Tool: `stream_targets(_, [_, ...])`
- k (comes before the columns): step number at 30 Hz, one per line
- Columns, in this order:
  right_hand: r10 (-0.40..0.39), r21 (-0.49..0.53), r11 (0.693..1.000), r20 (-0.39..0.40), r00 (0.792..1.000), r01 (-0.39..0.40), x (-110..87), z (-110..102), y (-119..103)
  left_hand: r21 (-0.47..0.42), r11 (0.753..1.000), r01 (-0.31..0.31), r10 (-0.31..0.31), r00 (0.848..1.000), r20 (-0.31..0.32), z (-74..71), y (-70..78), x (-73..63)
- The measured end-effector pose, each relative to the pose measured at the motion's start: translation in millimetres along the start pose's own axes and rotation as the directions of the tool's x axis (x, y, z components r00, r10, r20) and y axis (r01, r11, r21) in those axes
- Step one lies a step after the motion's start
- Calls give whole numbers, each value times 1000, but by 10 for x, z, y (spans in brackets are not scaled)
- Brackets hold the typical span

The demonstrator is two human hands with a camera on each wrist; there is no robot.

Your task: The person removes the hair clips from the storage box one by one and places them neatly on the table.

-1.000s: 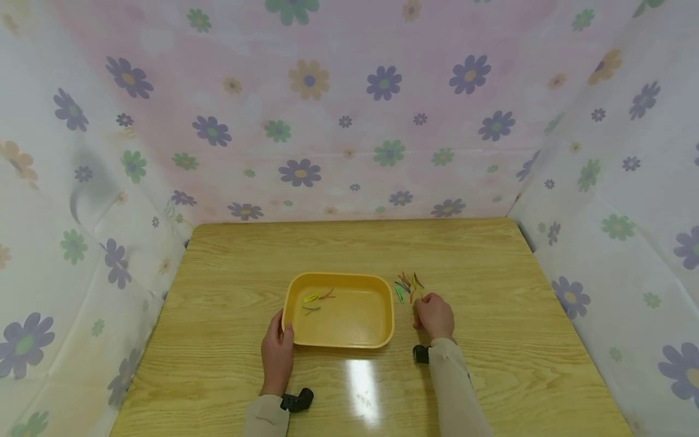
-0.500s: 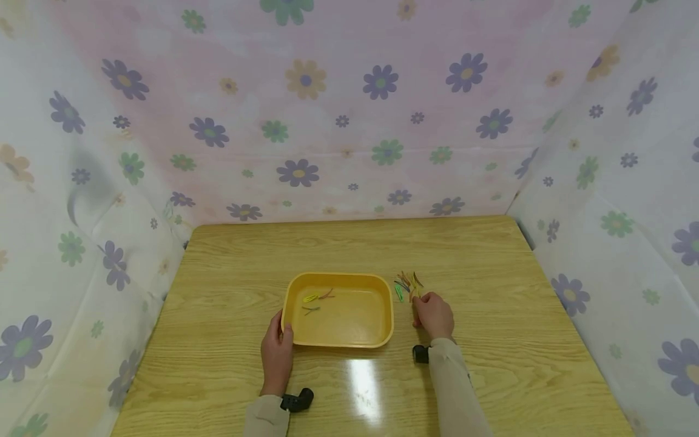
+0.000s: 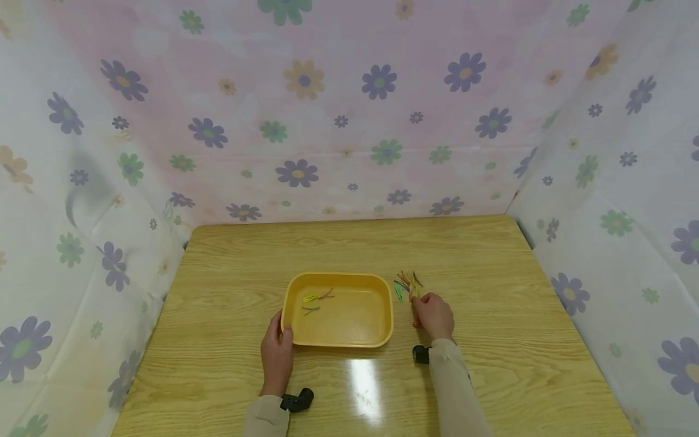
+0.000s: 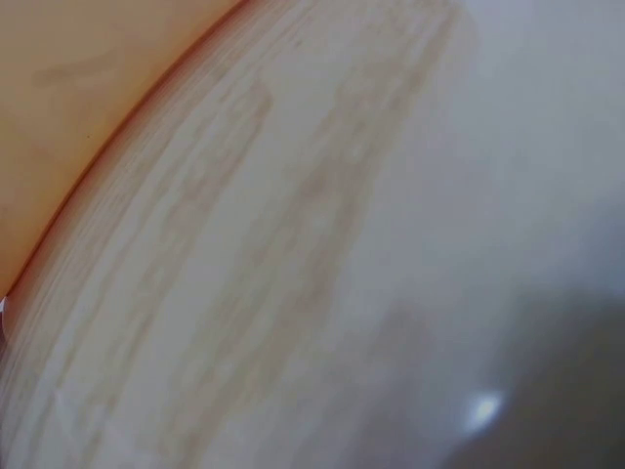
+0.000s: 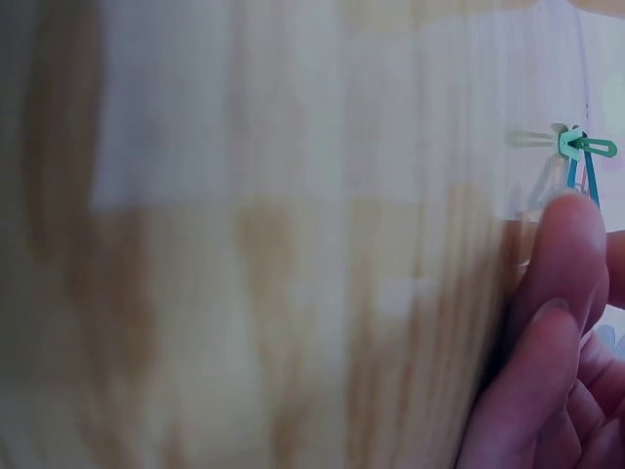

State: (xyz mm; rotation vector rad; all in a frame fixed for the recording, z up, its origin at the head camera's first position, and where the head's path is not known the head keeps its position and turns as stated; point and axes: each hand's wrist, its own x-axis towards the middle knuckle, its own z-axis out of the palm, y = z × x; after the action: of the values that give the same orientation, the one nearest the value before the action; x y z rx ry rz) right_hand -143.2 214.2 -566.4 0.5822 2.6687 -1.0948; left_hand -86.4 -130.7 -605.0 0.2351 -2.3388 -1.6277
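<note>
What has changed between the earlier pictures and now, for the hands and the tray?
Very little: the right hand has shifted its fingertips slightly left, toward the tray, at the loose clips. Whether it grips one, I cannot tell. The left hand still holds the tray, which stays put with the clips inside.

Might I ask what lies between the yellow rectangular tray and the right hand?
The head view shows a green looped clip near the tray and an orange clip by the right hand.

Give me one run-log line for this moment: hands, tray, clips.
left hand: grips yellow tray, left side | right hand: at loose clips right of tray, hold unclear | inside tray: three clips
</note>
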Motion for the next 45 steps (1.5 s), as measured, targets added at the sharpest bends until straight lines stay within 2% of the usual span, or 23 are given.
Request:
stream_targets(10, [-14,31,999,-10,1000,15,-8,6,30,-14,1000,-27,27,1000,-9,-4,-5,-18])
stream_targets(19, [-37,122,992,-12,999,38,-77,-5,28,-16,999,-30,30,1000,-8,-6,3,-11])
stream_targets(22, [-33,139,990,-13,999,34,-102,-9,6,-31,1000,-3,3,1000,8,-14,2,-4])
stream_targets(26, [-26,154,988,-32,999,31,-120,3,-29,-29,1000,-8,8,1000,7,-18,3,-6])
stream_targets(29, [-23,177,984,-58,998,33,-127,24,-51,-14,999,-40,40,999,-7,-15,-3,-15])
stream_targets(32, [-30,209,977,-90,995,48,-122,50,-68,-15,999,-34,34,999,-3,-17,-1,-14])
stream_targets(36, [-54,284,955,-113,992,85,-117,78,-97,-5,1000,-28,28,1000,0,-20,1,-18])
stream_targets(42, [-94,471,874,-82,992,121,-177,68,-250,-9,1000,-18,19,1000,9,-21,4,-24])
stream_targets(45, [-110,505,853,-71,991,130,-213,58,-341,-4,1000,-17,17,1000,5,-20,12,-20])
